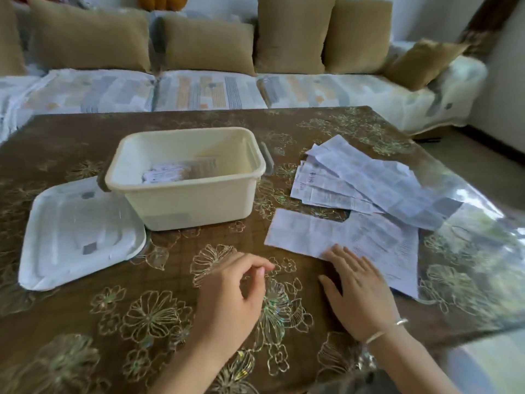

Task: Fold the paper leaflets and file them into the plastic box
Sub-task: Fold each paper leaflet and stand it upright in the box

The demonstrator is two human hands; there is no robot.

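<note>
1. One white lid lies flat at the far left of the surface, just beside the box.
2. One cream plastic box stands uncovered, its long axis running left to right. A small stack of folded leaflets lies inside, too blurred to count.
3. Your left hand is above the surface, its grip loosely curled and holding nothing.
4. Your right hand lies flat, grip open and fingers straight, pressing the near edge of one unfolded leaflet. The leaflet's long axis runs left to right, with the right end slanting toward you.
5. Behind it lies one fanned pile of unfolded leaflets, at least four, with their long axes slanting from far left to near right.
</note>
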